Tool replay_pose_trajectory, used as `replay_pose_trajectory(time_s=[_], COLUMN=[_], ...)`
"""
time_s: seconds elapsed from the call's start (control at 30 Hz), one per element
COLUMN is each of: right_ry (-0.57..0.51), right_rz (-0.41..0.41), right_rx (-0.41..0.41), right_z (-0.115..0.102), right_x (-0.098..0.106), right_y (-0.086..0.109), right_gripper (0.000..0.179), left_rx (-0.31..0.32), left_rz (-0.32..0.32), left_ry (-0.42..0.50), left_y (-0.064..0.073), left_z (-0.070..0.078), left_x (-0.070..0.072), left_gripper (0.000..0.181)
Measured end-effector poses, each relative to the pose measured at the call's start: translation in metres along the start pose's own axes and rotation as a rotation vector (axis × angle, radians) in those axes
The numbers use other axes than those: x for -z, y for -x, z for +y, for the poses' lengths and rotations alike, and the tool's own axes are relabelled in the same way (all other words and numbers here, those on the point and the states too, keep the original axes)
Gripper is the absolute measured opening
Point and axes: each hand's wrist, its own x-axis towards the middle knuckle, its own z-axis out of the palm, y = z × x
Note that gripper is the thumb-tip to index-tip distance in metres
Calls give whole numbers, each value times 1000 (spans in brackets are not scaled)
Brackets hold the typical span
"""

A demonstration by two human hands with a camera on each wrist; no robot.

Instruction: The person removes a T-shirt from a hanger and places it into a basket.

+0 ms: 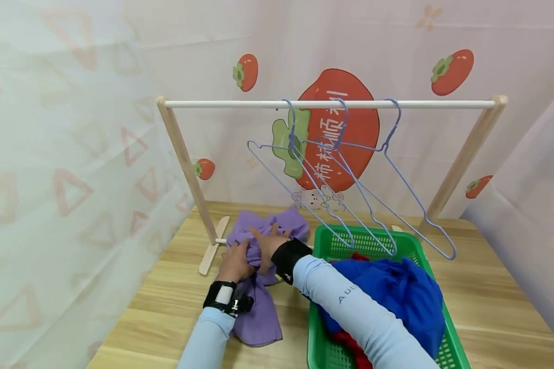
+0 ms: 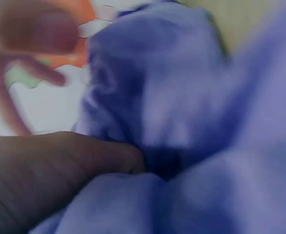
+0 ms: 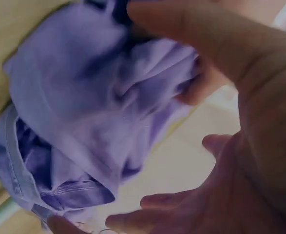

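Observation:
A bunched purple garment (image 1: 260, 320) lies on the table under both hands, its lower part trailing toward me. My left hand (image 1: 235, 262) grips it from the left side, and in the left wrist view the thumb (image 2: 99, 153) presses deep into the folds. Over the garment's right side reaches my right hand (image 1: 269, 247), its fingers spread and apart. The right wrist view shows a stitched, gaping opening in the purple cloth (image 3: 74, 131), near the tips of those spread fingers. Part of the left hand is hidden by the cloth there.
A wooden rack with a white rail (image 1: 240, 104) stands across the table (image 1: 152, 312). Three blue hangers (image 1: 304, 202) hang from it, overlapping a green basket (image 1: 312, 328). Blue cloth (image 1: 397, 297) and red cloth (image 1: 351, 346) fill the basket, under my right forearm.

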Motion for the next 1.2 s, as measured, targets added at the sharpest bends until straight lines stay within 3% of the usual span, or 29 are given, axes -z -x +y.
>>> replay_pose_trajectory(time_s=[0.07, 0.17, 0.3, 0.4, 0.53, 0.67, 0.83, 0.93, 1.03, 1.13, 1.2], right_ry=[-29, -84, -119, -165, -258, -248, -209, -145, -77, -8, 40], right_rz=[-26, -5, 175, 325, 477, 618, 702, 720, 723, 710, 694], right_rx=[6, 51, 213, 297, 374, 443, 397, 326, 250, 186, 167], right_z=[5, 13, 26, 33, 40, 53, 73, 87, 104, 124, 139], right_x=[-2, -4, 4, 14, 26, 34, 42, 49, 51, 42, 31], right_y=[-3, -9, -13, 0, 40, 96, 171, 206, 230, 241, 240], right_gripper=[117, 113, 72, 42, 46, 55, 49, 46, 41, 38, 36], left_rx=[-69, -150, -304, -389, -454, -564, -705, -769, -824, -866, -889], left_rz=[40, 102, 205, 260, 264, 261, 249, 229, 190, 106, 7], left_ry=[55, 151, 198, 193, 224, 278, 351, 387, 378, 293, 217], left_y=[4, 9, 9, 9, 19, 40, 70, 82, 86, 85, 84], left_z=[-1, 9, 37, 57, 85, 117, 162, 188, 210, 222, 224], left_x=[4, 22, 51, 71, 95, 113, 129, 131, 123, 106, 93], left_gripper=[71, 65, 48, 40, 48, 50, 47, 50, 49, 47, 52])
